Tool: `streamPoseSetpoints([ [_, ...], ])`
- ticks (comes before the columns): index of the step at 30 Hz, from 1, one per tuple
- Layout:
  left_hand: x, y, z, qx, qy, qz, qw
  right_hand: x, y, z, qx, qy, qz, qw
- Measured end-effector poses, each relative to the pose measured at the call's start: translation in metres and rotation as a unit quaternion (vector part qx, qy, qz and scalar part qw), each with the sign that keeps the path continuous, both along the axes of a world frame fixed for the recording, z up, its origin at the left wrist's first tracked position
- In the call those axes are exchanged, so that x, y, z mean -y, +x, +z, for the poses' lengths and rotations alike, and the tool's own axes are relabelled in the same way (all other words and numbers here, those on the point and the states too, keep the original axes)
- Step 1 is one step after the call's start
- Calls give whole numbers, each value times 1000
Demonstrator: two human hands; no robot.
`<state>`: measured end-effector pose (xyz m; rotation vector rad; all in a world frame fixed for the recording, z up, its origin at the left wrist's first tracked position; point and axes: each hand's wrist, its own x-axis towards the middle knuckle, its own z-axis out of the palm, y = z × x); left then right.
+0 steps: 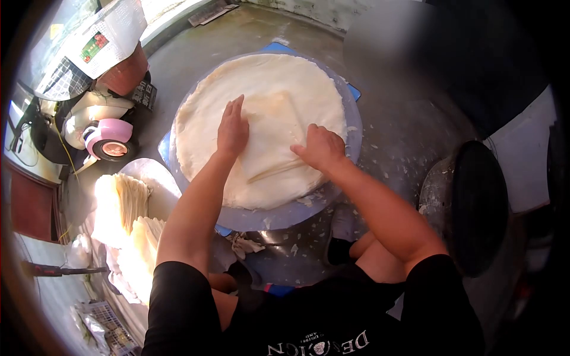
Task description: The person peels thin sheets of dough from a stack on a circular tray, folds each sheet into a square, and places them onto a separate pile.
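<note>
A wide round sheet of pale dough [202,127] covers most of a round grey board [255,221]. On its middle lies a folded, roughly square stack of thin sheets [270,139]. My left hand [233,127] rests at the stack's left side, fingers stretched out and pointing away from me. At the right edge of the stack is my right hand [320,148], its fingers curled and the thumb reaching toward the stack's near right part. Whether a sheet edge is between those fingers is hidden.
Piles of thin sheets [122,202] stand at the left, beside a round pale disc [155,181]. A pink and black wheeled object [111,139] and a reddish bucket [126,71] are farther back. A large round black pan [480,207] leans at the right.
</note>
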<state>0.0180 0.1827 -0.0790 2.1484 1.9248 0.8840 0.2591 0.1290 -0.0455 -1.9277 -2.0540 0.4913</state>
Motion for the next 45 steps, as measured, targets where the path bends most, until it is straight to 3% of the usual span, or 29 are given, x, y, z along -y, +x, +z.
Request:
streamPoseSetpoints([
  [2, 15, -2, 9, -7, 31, 1, 999, -4, -1, 7, 13, -52, 19, 998],
  [3, 25, -2, 13, 59, 17, -5, 998, -6, -2, 11, 27, -103, 32, 994],
  [7, 73, -10, 38, 208, -39, 20, 977, -17, -10, -14, -14, -87, 51, 995],
  [9, 95, -29, 49, 225, -54, 15, 973, -18, -17, -23, -170, -25, -10, 985],
  [10, 106, -41, 55, 240, -72, 2, 968, -21, -21, -27, -165, -23, 5, 986],
  [12, 132, -63, 77, 290, -75, 12, 954, -27, -32, -25, -368, 46, -25, 928],
  [13, 147, -73, 88, 334, -83, 8, 939, -29, -37, -15, -362, 44, -2, 931],
  [15, 179, -90, 111, 366, -69, 37, 927, -23, -56, 45, -489, 51, 95, 865],
  [17, 215, -101, 128, 423, -103, 43, 899, -25, -78, 85, -483, 62, 156, 860],
  [18, 232, -107, 132, 456, -98, 54, 883, -19, -91, 109, -480, 13, 180, 859],
  [23, 311, -145, 137, 446, -60, 120, 885, 22, -167, 202, -375, -138, 341, 851],
  [25, 354, -184, 113, 367, 58, -57, 927, 50, -199, 222, -370, -140, 391, 831],
  [26, 362, -168, 131, 481, -11, 138, 866, 63, -215, 233, -388, -172, 440, 791],
  [27, 376, -188, 119, 591, 20, 133, 795, 74, -230, 239, -405, -203, 486, 747],
  [29, 400, -218, 101, 624, 24, 163, 764, 86, -266, 245, -412, -226, 535, 702],
  [30, 416, -229, 98, 677, 55, 145, 719, 98, -279, 251, -406, -238, 572, 672],
  [32, 439, -232, 107, 764, 114, 106, 627, 102, -324, 225, -507, -302, 555, 587],
  [33, 448, -227, 113, 779, 155, 57, 604, 100, -348, 206, -535, -344, 548, 542],
  [35, 482, -233, 106, 807, 173, 0, 565, 105, -380, 168, -543, -393, 523, 526],
  [36, 496, -233, 99, 797, 162, -15, 581, 106, -398, 145, -552, -439, 492, 511],
  [37, 508, -235, 87, 798, 165, -10, 580, 105, -418, 114, -496, -399, 507, 581],
  [38, 517, -239, 70, 795, 136, 69, 587, 101, -429, 87, -437, -392, 523, 618],
  [39, 524, -242, 57, 788, 106, 147, 589, 100, -434, 69, -375, -383, 536, 652],
  [40, 530, -242, 49, 799, 85, 174, 569, 107, -435, 56, -373, -388, 538, 649],
  [41, 532, -242, 50, 800, 88, 177, 567, 116, -432, 46, -331, -369, 483, 722],
  [42, 531, -240, 52, 763, 47, 222, 605, 121, -431, 39, -285, -346, 424, 787],
  [43, 529, -238, 54, 721, 4, 265, 640, 122, -431, 35, -282, -347, 425, 787],
  [45, 521, -230, 66, 719, 8, 292, 631, 122, -428, 35, -295, -288, 439, 798],
])
